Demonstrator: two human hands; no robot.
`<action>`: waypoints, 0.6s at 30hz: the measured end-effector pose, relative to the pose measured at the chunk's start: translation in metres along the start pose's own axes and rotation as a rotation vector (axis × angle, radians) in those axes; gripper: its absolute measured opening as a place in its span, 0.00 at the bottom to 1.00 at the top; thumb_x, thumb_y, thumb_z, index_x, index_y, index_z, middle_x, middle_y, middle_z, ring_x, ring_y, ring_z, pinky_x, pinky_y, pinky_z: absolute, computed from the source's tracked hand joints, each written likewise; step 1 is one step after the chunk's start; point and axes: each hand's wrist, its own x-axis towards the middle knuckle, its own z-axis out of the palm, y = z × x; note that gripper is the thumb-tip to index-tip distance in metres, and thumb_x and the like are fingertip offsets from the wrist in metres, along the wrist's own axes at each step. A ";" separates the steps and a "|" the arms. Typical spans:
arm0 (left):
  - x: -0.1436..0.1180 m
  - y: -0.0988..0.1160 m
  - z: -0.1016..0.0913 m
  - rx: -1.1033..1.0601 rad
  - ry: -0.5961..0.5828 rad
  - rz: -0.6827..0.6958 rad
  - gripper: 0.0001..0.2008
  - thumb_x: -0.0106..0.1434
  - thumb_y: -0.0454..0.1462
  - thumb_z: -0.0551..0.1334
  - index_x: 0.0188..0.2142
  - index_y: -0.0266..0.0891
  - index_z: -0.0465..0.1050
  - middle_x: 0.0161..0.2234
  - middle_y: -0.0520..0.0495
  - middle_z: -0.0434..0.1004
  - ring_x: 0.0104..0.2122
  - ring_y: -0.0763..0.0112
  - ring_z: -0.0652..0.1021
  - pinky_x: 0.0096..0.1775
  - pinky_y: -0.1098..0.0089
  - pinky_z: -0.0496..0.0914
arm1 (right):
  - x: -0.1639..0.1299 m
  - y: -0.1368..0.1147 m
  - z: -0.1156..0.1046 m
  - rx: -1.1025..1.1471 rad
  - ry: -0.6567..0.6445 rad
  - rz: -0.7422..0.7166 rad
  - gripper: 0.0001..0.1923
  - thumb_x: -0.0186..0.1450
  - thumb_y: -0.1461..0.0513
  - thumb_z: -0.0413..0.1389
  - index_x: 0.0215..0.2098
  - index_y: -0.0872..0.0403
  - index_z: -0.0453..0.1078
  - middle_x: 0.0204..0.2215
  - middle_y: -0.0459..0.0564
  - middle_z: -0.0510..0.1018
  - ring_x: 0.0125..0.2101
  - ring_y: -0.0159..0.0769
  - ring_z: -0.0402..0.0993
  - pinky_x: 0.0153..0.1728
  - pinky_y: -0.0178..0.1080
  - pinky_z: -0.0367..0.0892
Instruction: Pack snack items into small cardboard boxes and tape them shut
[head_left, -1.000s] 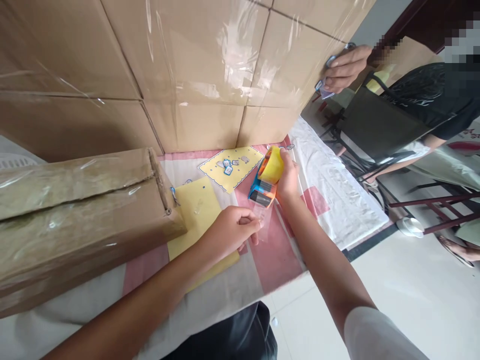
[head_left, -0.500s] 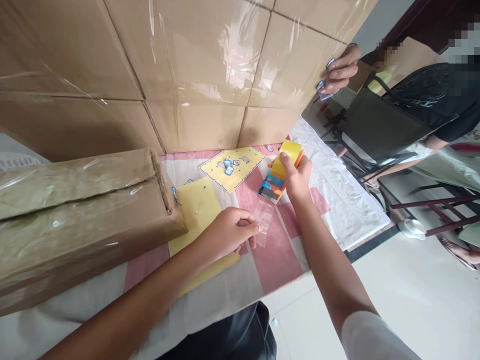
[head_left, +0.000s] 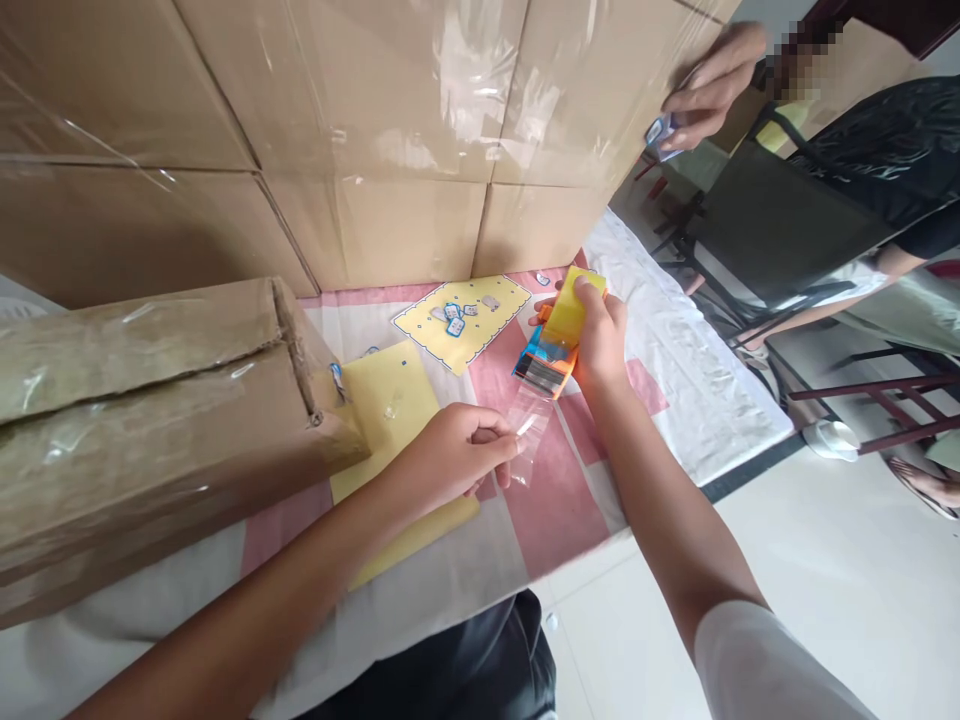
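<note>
My right hand (head_left: 602, 335) is wrapped round an orange and blue tape dispenser (head_left: 551, 365) with a yellow panel under the thumb. From its cutting end a strip of clear tape (head_left: 529, 440) runs down to my left hand (head_left: 480, 448), which pinches the free end. Under my left wrist lies a plain yellow sheet (head_left: 401, 400) on the pink and white cloth. Behind it, a yellow card with a scalloped border (head_left: 457, 352) carries several small blue-edged cut-outs (head_left: 454, 318).
Large taped cartons (head_left: 405, 130) stand along the back of the table. A long cardboard box (head_left: 150, 400) lies at the left. Another person's hand (head_left: 716, 85) holds small cut-outs at the cartons' right edge. A chair (head_left: 787, 220) stands at the right.
The view has shifted slightly. The other person's hand appears further out from the cartons' edge. Both of my hands keep their grip, with the tape strip stretched between them.
</note>
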 end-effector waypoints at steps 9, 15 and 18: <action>0.002 0.003 -0.009 0.042 0.006 0.062 0.15 0.64 0.46 0.61 0.26 0.39 0.73 0.23 0.52 0.78 0.15 0.79 0.64 0.19 0.72 0.57 | -0.003 -0.009 0.009 0.238 -0.128 0.305 0.14 0.68 0.51 0.53 0.32 0.52 0.67 0.26 0.47 0.75 0.25 0.35 0.76 0.31 0.42 0.77; 0.005 0.001 -0.010 0.050 0.021 0.105 0.16 0.65 0.44 0.61 0.24 0.39 0.70 0.22 0.53 0.77 0.15 0.79 0.64 0.20 0.72 0.56 | -0.010 -0.012 0.011 0.213 -0.146 0.338 0.14 0.69 0.51 0.51 0.30 0.50 0.66 0.27 0.49 0.74 0.28 0.39 0.76 0.33 0.46 0.77; 0.006 -0.002 -0.007 0.062 0.068 0.140 0.17 0.66 0.45 0.60 0.23 0.39 0.68 0.22 0.54 0.75 0.16 0.79 0.64 0.21 0.72 0.55 | -0.012 -0.014 0.012 0.237 -0.146 0.353 0.13 0.68 0.53 0.50 0.29 0.50 0.66 0.25 0.49 0.74 0.28 0.39 0.75 0.32 0.46 0.77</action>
